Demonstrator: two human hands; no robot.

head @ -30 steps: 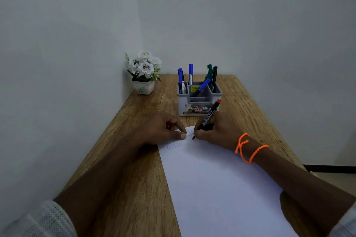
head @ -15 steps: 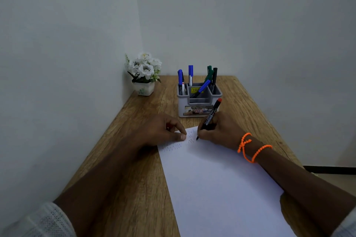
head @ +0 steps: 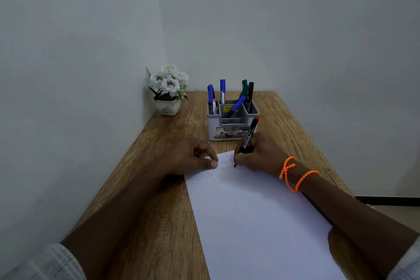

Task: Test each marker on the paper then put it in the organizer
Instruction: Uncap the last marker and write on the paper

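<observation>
On paper (head: 250, 211), marker (head: 248, 136) in right hand (head: 259, 154)

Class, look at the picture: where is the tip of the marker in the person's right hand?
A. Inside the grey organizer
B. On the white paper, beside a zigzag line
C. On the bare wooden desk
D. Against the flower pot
B: the right hand grips the red-ended marker with its tip down on the paper, at the end of a zigzag line, in front of the organizer.
</observation>
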